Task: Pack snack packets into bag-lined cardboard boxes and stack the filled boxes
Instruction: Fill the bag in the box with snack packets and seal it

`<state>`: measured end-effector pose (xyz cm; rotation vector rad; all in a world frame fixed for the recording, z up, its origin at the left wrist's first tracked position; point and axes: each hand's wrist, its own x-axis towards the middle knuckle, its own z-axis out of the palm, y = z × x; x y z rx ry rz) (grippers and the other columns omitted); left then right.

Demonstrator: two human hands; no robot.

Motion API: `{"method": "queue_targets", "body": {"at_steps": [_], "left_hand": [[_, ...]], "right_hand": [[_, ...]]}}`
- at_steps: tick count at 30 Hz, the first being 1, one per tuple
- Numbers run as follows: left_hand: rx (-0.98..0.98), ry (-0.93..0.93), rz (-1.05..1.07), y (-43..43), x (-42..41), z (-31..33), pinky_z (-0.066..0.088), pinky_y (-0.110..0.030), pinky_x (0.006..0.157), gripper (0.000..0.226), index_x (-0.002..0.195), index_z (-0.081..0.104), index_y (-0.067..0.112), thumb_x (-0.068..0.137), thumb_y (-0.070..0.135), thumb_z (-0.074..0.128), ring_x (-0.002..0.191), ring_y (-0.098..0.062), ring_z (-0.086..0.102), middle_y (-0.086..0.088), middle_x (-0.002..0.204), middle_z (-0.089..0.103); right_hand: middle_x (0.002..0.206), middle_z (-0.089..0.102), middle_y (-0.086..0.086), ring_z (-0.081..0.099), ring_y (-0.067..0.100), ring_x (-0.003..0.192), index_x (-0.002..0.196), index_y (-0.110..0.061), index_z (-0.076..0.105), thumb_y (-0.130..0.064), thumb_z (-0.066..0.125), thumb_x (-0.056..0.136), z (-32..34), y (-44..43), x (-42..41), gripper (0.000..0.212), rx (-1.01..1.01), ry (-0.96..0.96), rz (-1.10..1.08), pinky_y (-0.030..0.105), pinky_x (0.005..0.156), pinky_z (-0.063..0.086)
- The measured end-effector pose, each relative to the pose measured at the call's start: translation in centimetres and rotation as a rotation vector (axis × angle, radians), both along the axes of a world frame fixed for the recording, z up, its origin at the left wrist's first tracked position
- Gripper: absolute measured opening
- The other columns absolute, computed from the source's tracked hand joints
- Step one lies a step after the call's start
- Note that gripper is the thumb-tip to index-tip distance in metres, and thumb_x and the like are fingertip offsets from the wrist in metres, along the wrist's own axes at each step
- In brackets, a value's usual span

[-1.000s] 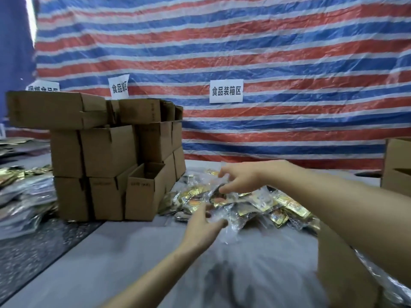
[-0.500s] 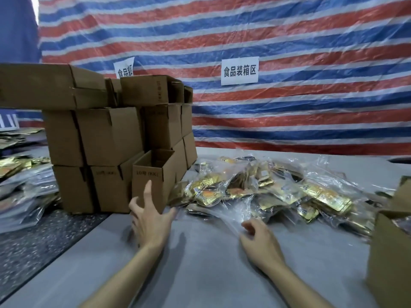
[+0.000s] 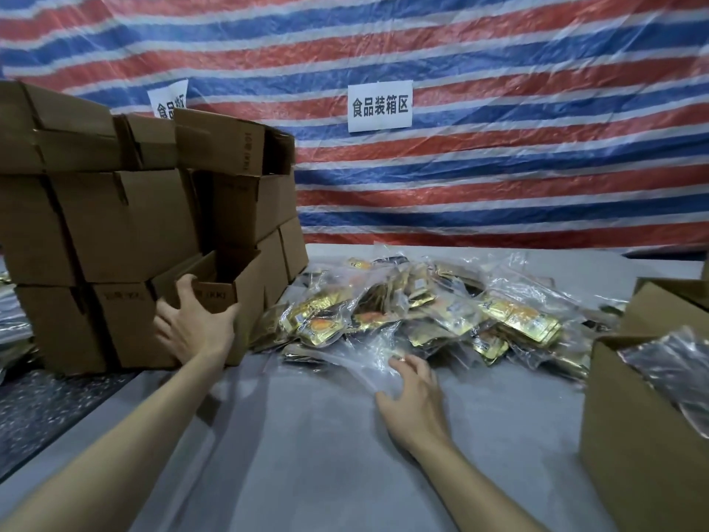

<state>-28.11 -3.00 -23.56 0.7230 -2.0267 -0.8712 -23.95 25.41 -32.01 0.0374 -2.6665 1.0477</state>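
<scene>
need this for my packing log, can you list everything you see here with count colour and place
stacked cardboard boxes: count unclear, brown, far left of table
open box: one, brown, front right of the stack
snack packets: heap, uncountable, gold in clear plastic, table centre
bag-lined box: one, brown, clear liner, right edge
table: one, grey
paper signs: two, white, on the tarp
tarp: one, red, white and blue stripes, behind
left hand: gripping the open box's near wall
right hand: spread, on clear plastic at the heap's near edge
</scene>
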Motion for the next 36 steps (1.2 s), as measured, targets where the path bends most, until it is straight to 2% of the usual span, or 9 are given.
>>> {"method": "queue_targets", "body": {"at_steps": [3, 9, 17, 21, 25, 29, 31, 33, 36], "left_hand": [[-0.016, 0.022, -0.001, 0.2, 0.5, 0.2, 0.027, -0.057, 0.114, 0.062, 0.132, 0.045, 0.025, 0.082, 0.028, 0.082, 0.136, -0.045, 0.037, -0.023, 0.146, 0.042], [0.009, 0.115, -0.061, 1.2, 3.3, 0.0, 0.042, -0.058, 0.105, 0.057, 0.113, 0.042, 0.029, 0.075, 0.019, 0.084, 0.115, -0.046, 0.051, -0.016, 0.139, 0.038], [-0.068, 0.204, -0.144, 1.7, 8.4, -1.8, 0.053, -0.061, 0.09, 0.062, 0.114, 0.042, 0.03, 0.072, 0.019, 0.086, 0.119, -0.041, 0.049, -0.005, 0.137, 0.032], [-0.104, 0.275, -0.176, 2.2, 11.0, -2.7, 0.053, -0.061, 0.091, 0.065, 0.117, 0.043, 0.027, 0.071, 0.016, 0.087, 0.12, -0.038, 0.05, -0.007, 0.142, 0.031], [-0.098, 0.411, -0.246, 3.7, 13.8, -3.4, 0.049, -0.042, 0.089, 0.071, 0.116, 0.042, 0.029, 0.068, 0.008, 0.089, 0.126, -0.031, 0.042, -0.013, 0.141, 0.033], [-0.063, 0.486, -0.388, 5.1, 16.0, -4.1, 0.042, -0.034, 0.1, 0.078, 0.111, 0.04, 0.04, 0.064, 0.004, 0.09, 0.127, -0.027, 0.042, -0.007, 0.134, 0.038], [-0.019, 0.514, -0.473, 5.5, 16.9, -4.3, 0.037, -0.02, 0.102, 0.068, 0.11, 0.042, 0.041, 0.062, 0.023, 0.087, 0.122, -0.016, 0.047, 0.0, 0.128, 0.043], [0.076, 0.507, -0.572, 5.8, 17.7, -4.2, 0.036, -0.006, 0.096, 0.064, 0.112, 0.042, 0.05, 0.059, 0.043, 0.076, 0.119, 0.001, 0.049, 0.014, 0.124, 0.046], [0.153, 0.505, -0.721, 6.2, 17.7, -4.2, 0.04, -0.013, 0.097, 0.064, 0.116, 0.042, 0.057, 0.06, 0.043, 0.071, 0.12, 0.006, 0.05, 0.035, 0.123, 0.048]], "right_hand": [[0.149, 0.041, -0.007, 0.036, 0.014, 0.138, 0.14, -0.028, 0.055, -0.027, 0.063, 0.087, 0.2, 0.1, 0.2, 0.054, -0.067, 0.01, -0.021, 0.029, 0.113, 0.029], [0.139, 0.05, -0.001, 0.046, 0.018, 0.128, 0.131, -0.021, 0.062, -0.013, 0.064, 0.088, 0.2, 0.2, 0.5, 0.044, -0.226, 0.075, -0.08, 0.024, 0.102, 0.033], [0.136, 0.053, 0.007, 0.047, 0.024, 0.126, 0.126, -0.016, 0.067, -0.005, 0.066, 0.084, 0.3, 0.1, 0.4, 0.043, -0.268, 0.107, -0.124, 0.03, 0.107, 0.034], [0.143, 0.05, 0.001, 0.049, 0.022, 0.129, 0.13, -0.021, 0.064, -0.012, 0.065, 0.085, 0.7, 0.1, 0.8, 0.046, -0.185, 0.044, -0.121, 0.033, 0.108, 0.037], [0.13, 0.065, 0.005, 0.058, 0.024, 0.121, 0.121, -0.014, 0.07, -0.001, 0.06, 0.084, 0.7, 0.3, 0.8, 0.041, -0.202, -0.028, -0.029, 0.027, 0.1, 0.042], [0.113, 0.074, 0.012, 0.066, 0.024, 0.109, 0.11, -0.004, 0.076, 0.01, 0.059, 0.081, 1.0, 0.9, 0.8, 0.037, -0.297, -0.048, -0.069, 0.02, 0.091, 0.044], [0.108, 0.075, 0.016, 0.067, 0.029, 0.11, 0.103, 0.005, 0.076, 0.013, 0.055, 0.08, 1.1, 1.0, 0.8, 0.032, -0.296, -0.05, -0.089, 0.024, 0.091, 0.049], [0.109, 0.075, 0.016, 0.068, 0.028, 0.111, 0.102, 0.004, 0.077, 0.011, 0.054, 0.083, 1.4, 1.3, 1.1, 0.03, -0.277, -0.064, -0.111, 0.023, 0.092, 0.048], [0.108, 0.076, 0.011, 0.068, 0.022, 0.107, 0.102, -0.005, 0.08, 0.006, 0.058, 0.087, 1.8, 2.3, 1.9, 0.028, -0.271, -0.092, -0.151, 0.021, 0.09, 0.045]]}}
